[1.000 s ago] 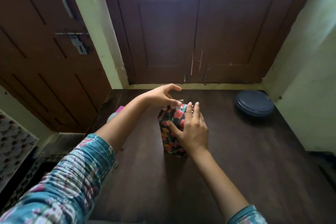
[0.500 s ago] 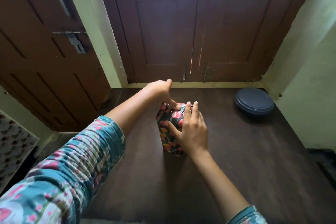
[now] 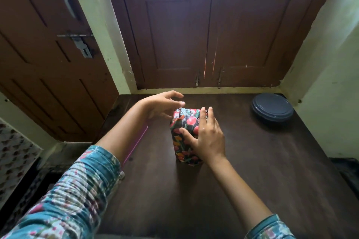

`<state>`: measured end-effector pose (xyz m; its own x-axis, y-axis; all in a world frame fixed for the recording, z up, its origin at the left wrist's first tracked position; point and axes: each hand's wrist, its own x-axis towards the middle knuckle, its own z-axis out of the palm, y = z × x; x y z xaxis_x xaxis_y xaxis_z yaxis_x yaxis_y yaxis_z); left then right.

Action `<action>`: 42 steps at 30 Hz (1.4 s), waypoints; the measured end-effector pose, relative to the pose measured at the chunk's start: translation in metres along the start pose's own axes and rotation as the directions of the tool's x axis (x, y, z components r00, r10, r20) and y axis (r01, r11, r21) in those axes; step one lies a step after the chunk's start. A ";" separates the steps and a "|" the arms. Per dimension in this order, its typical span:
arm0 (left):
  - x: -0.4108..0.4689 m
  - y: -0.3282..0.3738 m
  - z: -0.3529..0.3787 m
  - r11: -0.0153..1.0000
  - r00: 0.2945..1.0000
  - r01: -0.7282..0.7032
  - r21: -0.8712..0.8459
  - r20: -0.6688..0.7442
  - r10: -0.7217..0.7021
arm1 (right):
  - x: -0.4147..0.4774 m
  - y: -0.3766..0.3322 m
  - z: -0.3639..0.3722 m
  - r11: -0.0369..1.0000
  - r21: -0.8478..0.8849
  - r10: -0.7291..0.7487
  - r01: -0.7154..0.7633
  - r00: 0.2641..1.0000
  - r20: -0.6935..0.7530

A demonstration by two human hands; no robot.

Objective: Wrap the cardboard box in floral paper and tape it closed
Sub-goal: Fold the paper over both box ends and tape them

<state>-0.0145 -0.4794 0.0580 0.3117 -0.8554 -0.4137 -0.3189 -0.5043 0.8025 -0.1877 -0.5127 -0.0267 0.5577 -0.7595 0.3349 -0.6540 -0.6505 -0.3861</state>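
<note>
The box [image 3: 183, 134], covered in dark floral paper with red and orange flowers, stands upright on the dark wooden table [image 3: 252, 170]. My right hand [image 3: 207, 137] holds its right side, with the thumb pressed on the front face and the fingers running up to the top edge. My left hand [image 3: 163, 105] hovers at the box's upper left corner with its fingers loosely spread and the thumb tip close to the folded top paper. I see nothing between those fingers. No tape shows clearly.
A round dark blue lidded container [image 3: 273, 107] sits at the table's far right corner. A pink flat object [image 3: 137, 143] lies at the table's left edge under my left forearm. Brown doors and pale walls close in behind and on the right.
My left hand has drawn back from the top of the box toward the left and its fingers have spread. My right hand keeps its hold and the box stays put.
</note>
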 end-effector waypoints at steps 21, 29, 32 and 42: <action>0.005 -0.029 0.031 0.999 0.983 -0.038 -0.015 -0.181 0.034 | -0.003 -0.006 -0.011 0.985 0.167 0.023 -0.041 0.994 0.105; -0.010 -0.028 0.036 0.994 0.985 -0.021 -0.109 -0.175 0.002 | -0.013 -0.003 -0.015 0.907 0.341 0.177 -0.248 0.958 0.226; -0.023 -0.032 0.039 0.983 0.983 -0.088 -0.163 -0.173 0.059 | -0.017 0.007 -0.011 0.781 0.508 0.221 -0.363 0.921 0.320; -0.056 -0.078 0.079 0.875 0.856 -0.465 -0.139 -0.325 0.403 | -0.030 0.022 0.014 0.125 0.774 0.260 -0.621 0.773 0.579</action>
<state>-0.0777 -0.4019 -0.0154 0.4293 -0.8966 0.1090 -0.2992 -0.0273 0.9538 -0.2118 -0.5041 -0.0574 0.5570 -0.7584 -0.3386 -0.0322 0.3876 -0.9213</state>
